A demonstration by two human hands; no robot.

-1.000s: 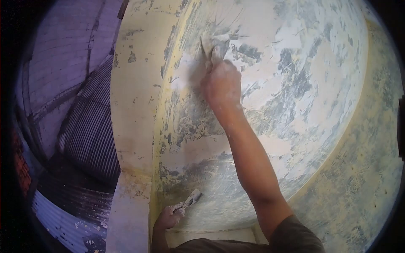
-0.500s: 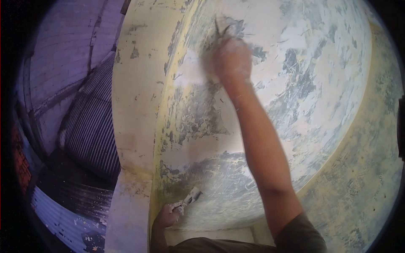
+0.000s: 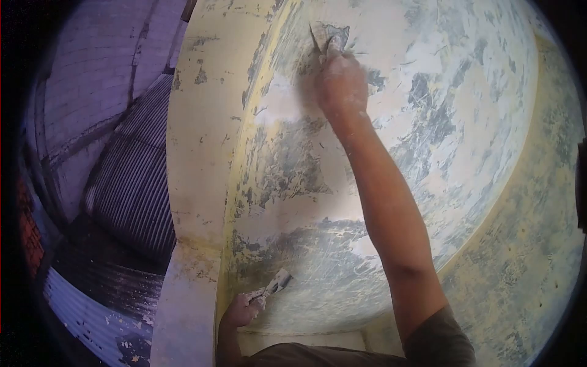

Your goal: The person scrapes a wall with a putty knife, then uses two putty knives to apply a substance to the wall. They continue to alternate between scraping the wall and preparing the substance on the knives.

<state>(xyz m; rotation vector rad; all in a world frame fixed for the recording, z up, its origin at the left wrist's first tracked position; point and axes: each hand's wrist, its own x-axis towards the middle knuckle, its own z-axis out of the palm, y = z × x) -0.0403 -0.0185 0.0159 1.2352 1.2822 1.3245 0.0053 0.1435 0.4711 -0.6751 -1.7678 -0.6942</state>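
Observation:
My right hand (image 3: 343,82) is raised high against the patchy wall (image 3: 391,159), its fingers closed on a putty knife (image 3: 328,39). That knife's blade points up and lies at the wall surface; the handle is hidden in my fist. Low down on the left, my left hand (image 3: 240,312) grips a second putty knife (image 3: 278,284), smeared with pale filler, its blade angled up and to the right. White and cream filler covers much of the wall, with grey patches showing through. Pale dust marks the right hand's knuckles and wrist.
A cream pillar-like edge (image 3: 199,140) runs down the wall's left side. Beyond it are corrugated sheets (image 3: 131,171) and a block wall (image 3: 98,73). A mottled yellow-grey wall (image 3: 507,263) adjoins on the right. A ledge (image 3: 306,340) lies below.
My right hand has shifted slightly right and down with its putty knife, and its blur has gone. The left hand and its knife stay almost in place.

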